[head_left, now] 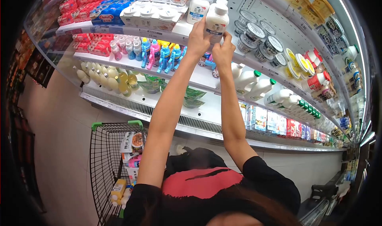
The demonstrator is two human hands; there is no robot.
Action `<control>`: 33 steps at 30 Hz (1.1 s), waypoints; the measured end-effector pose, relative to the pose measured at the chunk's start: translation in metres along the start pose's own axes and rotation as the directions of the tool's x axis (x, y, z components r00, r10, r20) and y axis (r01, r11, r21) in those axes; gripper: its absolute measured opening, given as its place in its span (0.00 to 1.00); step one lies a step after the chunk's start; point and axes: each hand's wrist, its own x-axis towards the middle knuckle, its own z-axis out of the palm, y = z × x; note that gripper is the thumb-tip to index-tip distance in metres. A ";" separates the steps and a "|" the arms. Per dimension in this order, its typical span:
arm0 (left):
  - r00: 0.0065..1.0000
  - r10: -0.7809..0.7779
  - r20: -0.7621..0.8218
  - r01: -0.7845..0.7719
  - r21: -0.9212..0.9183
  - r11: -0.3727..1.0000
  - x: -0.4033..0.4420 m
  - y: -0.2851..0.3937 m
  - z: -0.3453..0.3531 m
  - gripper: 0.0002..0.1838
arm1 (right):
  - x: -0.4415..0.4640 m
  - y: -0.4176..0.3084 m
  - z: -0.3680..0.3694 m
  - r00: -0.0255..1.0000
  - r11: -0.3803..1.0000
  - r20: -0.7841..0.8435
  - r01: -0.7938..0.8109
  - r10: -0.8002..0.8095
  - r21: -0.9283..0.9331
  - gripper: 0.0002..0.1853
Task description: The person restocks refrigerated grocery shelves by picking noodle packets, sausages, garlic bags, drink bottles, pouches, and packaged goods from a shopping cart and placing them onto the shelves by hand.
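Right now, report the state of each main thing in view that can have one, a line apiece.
Held bottle: capped, label facing the camera
Left hand: closed on the held bottle
Right hand: gripping the held bottle low down
White bottle beside it: capped, standing
Clear tubs: lidded, some stacked
Green-capped jugs: closed
Shopping cart: partly loaded

I count one left hand (199,40) and one right hand (223,54) of mine, one white bottle (217,22) in them, one shopping cart (94,146), at least five green-capped jugs (245,80), and at least two green bags (193,96).
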 end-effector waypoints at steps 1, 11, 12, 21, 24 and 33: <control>0.999 -0.012 0.040 0.010 0.056 0.998 0.004 -0.006 0.003 0.39 | 0.001 0.001 0.000 0.998 0.988 -0.012 -0.056 0.055 -0.146 0.32; 0.978 0.002 -0.206 0.034 0.170 0.985 -0.101 0.026 -0.076 0.19 | -0.103 -0.056 0.041 0.990 0.990 -0.009 0.138 -0.138 -0.036 0.12; 0.958 -0.126 -0.259 0.166 0.142 0.976 -0.138 0.024 -0.102 0.16 | -0.134 -0.058 0.058 0.988 0.992 0.092 0.127 -0.126 -0.001 0.12; 0.201 -0.458 -0.866 0.975 0.220 0.012 -0.557 0.033 -0.276 0.17 | -0.458 -0.039 0.186 -0.086 0.946 0.944 -0.096 -0.318 0.310 0.09; -0.262 -0.314 -0.913 0.916 -0.132 -0.379 -0.669 0.064 -0.283 0.27 | -0.552 -0.032 0.198 -0.455 0.931 0.823 -0.045 -0.342 0.362 0.10; -0.573 -0.380 -0.726 0.816 -0.550 -0.179 -0.871 0.058 -0.248 0.50 | -0.716 -0.039 0.199 -0.762 0.944 0.628 0.303 0.159 0.129 0.22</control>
